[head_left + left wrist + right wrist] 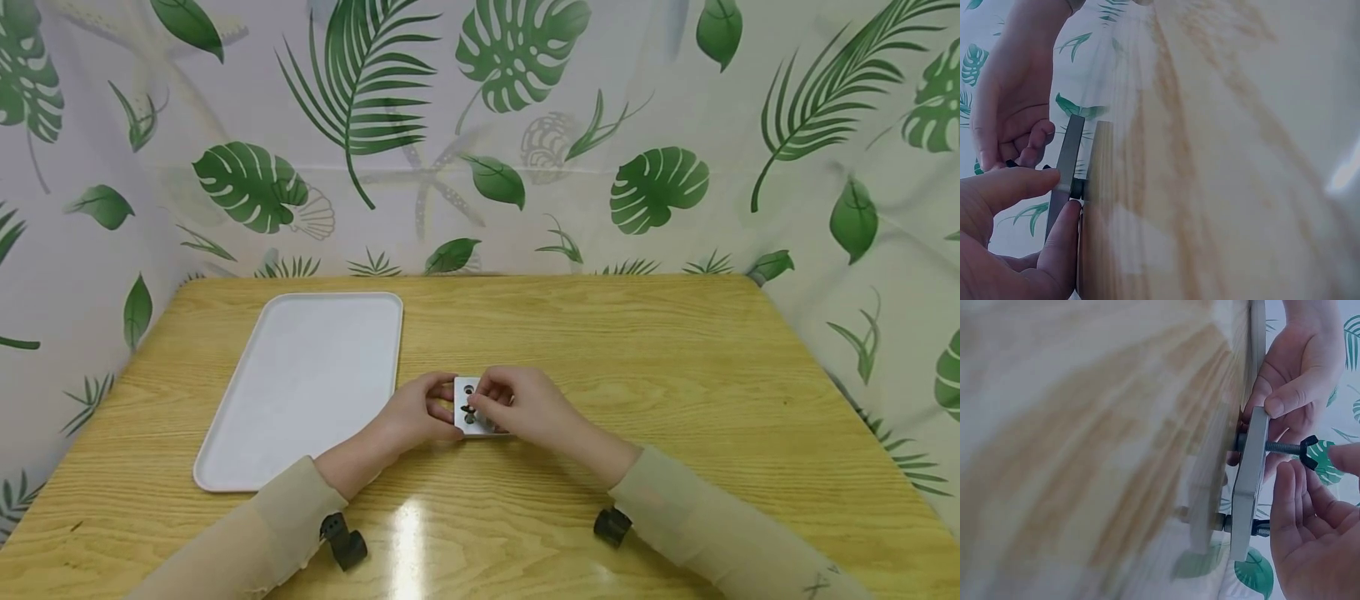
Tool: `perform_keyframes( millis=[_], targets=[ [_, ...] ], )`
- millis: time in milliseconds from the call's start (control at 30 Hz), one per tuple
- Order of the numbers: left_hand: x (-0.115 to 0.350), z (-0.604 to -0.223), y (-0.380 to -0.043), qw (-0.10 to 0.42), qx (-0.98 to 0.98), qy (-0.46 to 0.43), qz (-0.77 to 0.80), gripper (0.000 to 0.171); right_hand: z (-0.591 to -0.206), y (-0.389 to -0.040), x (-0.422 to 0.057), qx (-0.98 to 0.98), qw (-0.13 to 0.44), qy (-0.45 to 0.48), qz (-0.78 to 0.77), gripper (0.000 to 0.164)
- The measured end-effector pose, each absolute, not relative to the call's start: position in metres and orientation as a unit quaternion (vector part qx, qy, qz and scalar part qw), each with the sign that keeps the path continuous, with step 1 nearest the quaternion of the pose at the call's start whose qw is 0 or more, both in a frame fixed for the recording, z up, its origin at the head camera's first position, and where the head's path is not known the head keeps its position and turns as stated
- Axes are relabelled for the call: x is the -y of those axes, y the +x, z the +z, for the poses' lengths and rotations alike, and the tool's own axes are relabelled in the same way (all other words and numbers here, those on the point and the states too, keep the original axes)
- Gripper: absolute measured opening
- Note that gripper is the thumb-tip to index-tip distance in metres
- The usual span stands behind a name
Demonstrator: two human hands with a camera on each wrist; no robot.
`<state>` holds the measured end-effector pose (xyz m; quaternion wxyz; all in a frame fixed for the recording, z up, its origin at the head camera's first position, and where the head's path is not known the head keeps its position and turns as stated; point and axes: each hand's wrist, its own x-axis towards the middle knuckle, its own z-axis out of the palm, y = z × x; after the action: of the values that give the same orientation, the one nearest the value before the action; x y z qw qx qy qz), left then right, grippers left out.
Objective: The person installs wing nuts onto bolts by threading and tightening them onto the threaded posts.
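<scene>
A small silver metal plate point(461, 408) is held by its left edge in my left hand point(408, 412), thumb on the near side and fingers on the far side. A threaded bolt point(1282, 447) sticks up through it, with a black wing nut point(1309, 453) high on its thread. My right hand point(528, 404) is over the plate with bent fingers. In the right wrist view its fingertips point(1288, 472) are right at the wing nut, and a gap shows between thumb and nut. A second bolt point(1262, 529) passes through the plate's other end, partly hidden by the fingers.
A white tray point(315, 375) lies on the wooden table point(637, 350), left of my hands. Leaf-patterned cloth point(420, 100) stands behind the table and along its sides. Dark wrist cameras point(345, 546) hang below both sleeves.
</scene>
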<state>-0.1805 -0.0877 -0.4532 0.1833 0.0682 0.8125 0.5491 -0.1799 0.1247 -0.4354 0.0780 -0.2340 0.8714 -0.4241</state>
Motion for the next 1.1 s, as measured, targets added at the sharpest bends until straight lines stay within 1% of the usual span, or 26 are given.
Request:
perform_keyframes(
  millis=[133, 233, 367, 500, 600, 700, 900, 1000, 1100],
  targets=[
    [0.0872, -0.4525, -0.1809, 0.181, -0.815, 0.066, 0.546, 0.084, -0.4353, -0.1799, -0.1241, -0.854, 0.091, -0.214, -0.466, 0.01],
    [0.0867, -0.4513, -0.1809, 0.181, -0.816, 0.06, 0.546, 0.084, -0.4352, -0.1805, -0.1232, -0.837, 0.111, -0.207, -0.494, 0.008],
    [0.0866, -0.4513, -0.1813, 0.182, -0.816, 0.057, 0.545, 0.084, -0.4346, -0.1823, -0.1229, -0.815, 0.142, -0.217, -0.518, 0.018],
    [0.0875, -0.4527, -0.1823, 0.184, -0.816, 0.058, 0.545, 0.083, -0.4348, -0.1848, -0.1238, -0.803, 0.157, -0.253, -0.516, 0.033],
    [0.0884, -0.4532, -0.1823, 0.186, -0.816, 0.06, 0.544, 0.083, -0.4342, -0.1857, -0.1245, -0.797, 0.166, -0.275, -0.511, 0.036],
    [0.0891, -0.4523, -0.1815, 0.187, -0.817, 0.064, 0.542, 0.083, -0.4331, -0.1858, -0.1245, -0.795, 0.173, -0.279, -0.51, 0.032],
    [0.0889, -0.4512, -0.1807, 0.189, -0.813, 0.066, 0.547, 0.083, -0.4345, -0.1866, -0.1224, -0.81, 0.173, -0.258, -0.498, 0.017],
    [0.089, -0.4505, -0.1801, 0.193, -0.811, 0.063, 0.549, 0.085, -0.4358, -0.186, -0.1202, -0.822, 0.163, -0.241, -0.489, 0.01],
    [0.0895, -0.4497, -0.1795, 0.197, -0.81, 0.063, 0.549, 0.086, -0.4353, -0.1847, -0.1173, -0.84, 0.14, -0.237, -0.467, 0.01]
  ],
)
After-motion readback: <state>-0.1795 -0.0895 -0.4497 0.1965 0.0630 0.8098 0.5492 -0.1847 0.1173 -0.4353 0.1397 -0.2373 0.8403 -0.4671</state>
